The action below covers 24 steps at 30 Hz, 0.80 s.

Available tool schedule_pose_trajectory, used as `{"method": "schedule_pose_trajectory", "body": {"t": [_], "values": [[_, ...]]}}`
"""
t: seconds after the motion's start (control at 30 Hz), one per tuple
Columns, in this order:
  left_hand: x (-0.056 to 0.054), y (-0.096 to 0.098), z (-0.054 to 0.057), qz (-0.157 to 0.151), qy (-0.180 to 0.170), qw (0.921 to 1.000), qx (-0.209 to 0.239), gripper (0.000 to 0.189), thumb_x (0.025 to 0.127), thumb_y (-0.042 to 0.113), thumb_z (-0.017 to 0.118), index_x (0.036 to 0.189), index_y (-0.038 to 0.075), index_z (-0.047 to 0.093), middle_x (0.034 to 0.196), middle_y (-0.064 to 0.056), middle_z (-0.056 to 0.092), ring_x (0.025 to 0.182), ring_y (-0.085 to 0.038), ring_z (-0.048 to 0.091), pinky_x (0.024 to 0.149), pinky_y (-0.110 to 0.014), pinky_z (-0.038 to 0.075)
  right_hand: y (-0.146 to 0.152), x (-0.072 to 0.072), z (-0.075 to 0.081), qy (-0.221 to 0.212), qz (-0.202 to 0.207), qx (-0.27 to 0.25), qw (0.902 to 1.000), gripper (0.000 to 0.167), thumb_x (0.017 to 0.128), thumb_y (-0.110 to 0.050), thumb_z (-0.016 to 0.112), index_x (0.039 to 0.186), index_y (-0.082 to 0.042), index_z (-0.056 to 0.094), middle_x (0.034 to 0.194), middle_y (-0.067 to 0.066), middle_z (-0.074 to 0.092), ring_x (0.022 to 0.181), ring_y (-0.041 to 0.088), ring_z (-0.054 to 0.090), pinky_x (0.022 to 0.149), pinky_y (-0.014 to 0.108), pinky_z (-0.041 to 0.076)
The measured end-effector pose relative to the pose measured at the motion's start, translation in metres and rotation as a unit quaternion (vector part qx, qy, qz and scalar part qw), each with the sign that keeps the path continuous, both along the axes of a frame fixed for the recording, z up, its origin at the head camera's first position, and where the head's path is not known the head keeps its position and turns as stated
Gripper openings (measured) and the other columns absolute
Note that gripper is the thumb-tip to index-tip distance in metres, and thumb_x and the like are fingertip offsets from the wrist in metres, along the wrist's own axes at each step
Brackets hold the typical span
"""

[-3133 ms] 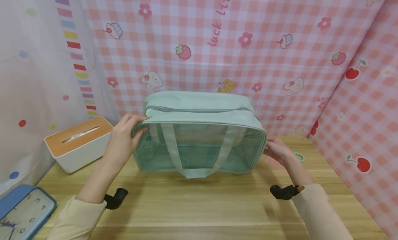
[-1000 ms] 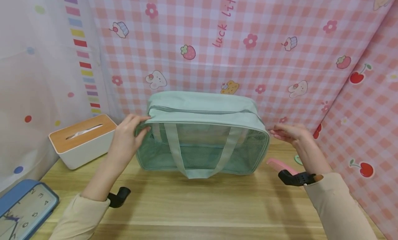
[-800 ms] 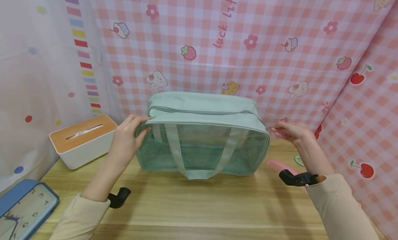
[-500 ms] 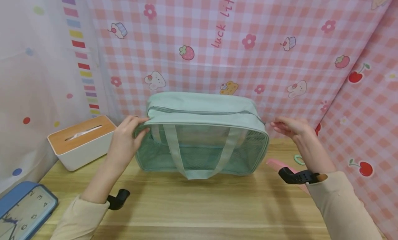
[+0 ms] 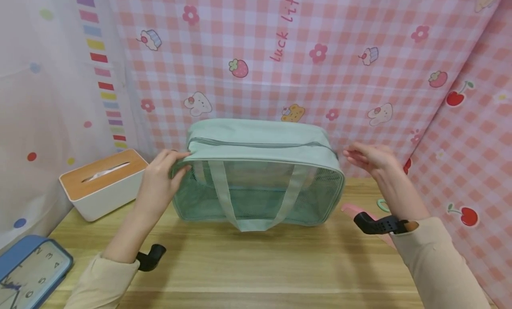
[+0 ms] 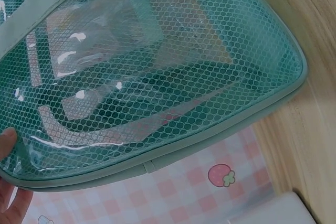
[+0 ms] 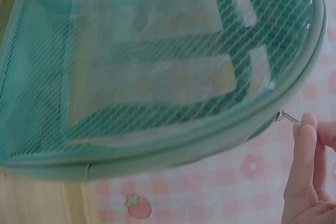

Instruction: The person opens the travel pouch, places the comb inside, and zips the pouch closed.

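A mint-green bag [image 5: 260,132] with see-through mesh sides stands upright on the wooden table. Its front strap handle [image 5: 222,189] hangs down. Along the top runs a grey zipper [image 5: 248,143]. My left hand [image 5: 158,175] pinches the bag's upper left corner, thumb against the front and fingers on top. At the bag's upper right end, my right hand [image 5: 376,162] pinches the small metal zipper pull [image 7: 290,117] between thumb and fingers. In the right wrist view the slider sits at the bag's curved end, and the pull stretches out toward the fingertips.
A white tissue box [image 5: 116,195] with a wooden lid stands left of the bag. The blue clock [image 5: 30,273] is at the front left. Under my right forearm lie a pink comb [image 5: 352,209] and a green ring [image 5: 382,205]. Checked cloth [image 5: 260,91] hangs behind the bag.
My right hand has risen from low beside the bag's right end to its upper right corner, and more of the pink comb shows. The left hand keeps its hold on the corner.
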<state>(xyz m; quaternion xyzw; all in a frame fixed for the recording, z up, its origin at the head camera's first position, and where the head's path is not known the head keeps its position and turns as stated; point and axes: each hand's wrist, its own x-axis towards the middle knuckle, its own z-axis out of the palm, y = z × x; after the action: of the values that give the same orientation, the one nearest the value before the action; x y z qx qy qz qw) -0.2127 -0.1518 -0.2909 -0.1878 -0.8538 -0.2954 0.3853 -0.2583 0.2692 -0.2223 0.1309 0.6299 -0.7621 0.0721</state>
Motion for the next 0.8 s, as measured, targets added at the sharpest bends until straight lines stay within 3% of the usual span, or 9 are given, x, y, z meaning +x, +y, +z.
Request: {"method": "schedule_pose_trajectory", "body": {"t": [0.17,0.5,0.8], "values": [[0.000,0.000,-0.001,0.002,0.001,1.0000,0.003,0.026,0.075,-0.004,0.070,0.100,-0.003,0.064,0.090,-0.016,0.060,0.086,-0.031,0.061,0.073,-0.043,0.054,-0.009,0.001,0.008,0.005,0.004,0.009,0.9999,0.014,0.082,-0.004,0.064,0.070,-0.011,0.066,0.066,0.001,0.068,0.064,0.008,0.067,0.064,0.018,0.056],[0.000,-0.001,-0.001,0.004,0.003,1.0000,0.005,0.026,0.075,-0.005,0.069,0.100,-0.002,0.064,0.091,-0.016,0.060,0.086,-0.030,0.061,0.074,-0.043,0.054,-0.014,0.002,0.011,0.010,0.005,0.001,0.9999,0.018,0.081,-0.004,0.065,0.064,-0.010,0.068,0.064,0.001,0.068,0.061,0.008,0.067,0.061,0.018,0.056],[0.000,0.001,0.000,0.002,0.006,1.0000,0.004,0.026,0.075,-0.005,0.069,0.100,-0.002,0.064,0.090,-0.015,0.060,0.085,-0.030,0.061,0.073,-0.042,0.054,-0.022,0.004,0.013,0.032,0.008,0.006,0.9994,0.009,0.080,-0.006,0.067,0.073,-0.009,0.064,0.066,0.000,0.068,0.063,0.008,0.067,0.065,0.020,0.057]]}}
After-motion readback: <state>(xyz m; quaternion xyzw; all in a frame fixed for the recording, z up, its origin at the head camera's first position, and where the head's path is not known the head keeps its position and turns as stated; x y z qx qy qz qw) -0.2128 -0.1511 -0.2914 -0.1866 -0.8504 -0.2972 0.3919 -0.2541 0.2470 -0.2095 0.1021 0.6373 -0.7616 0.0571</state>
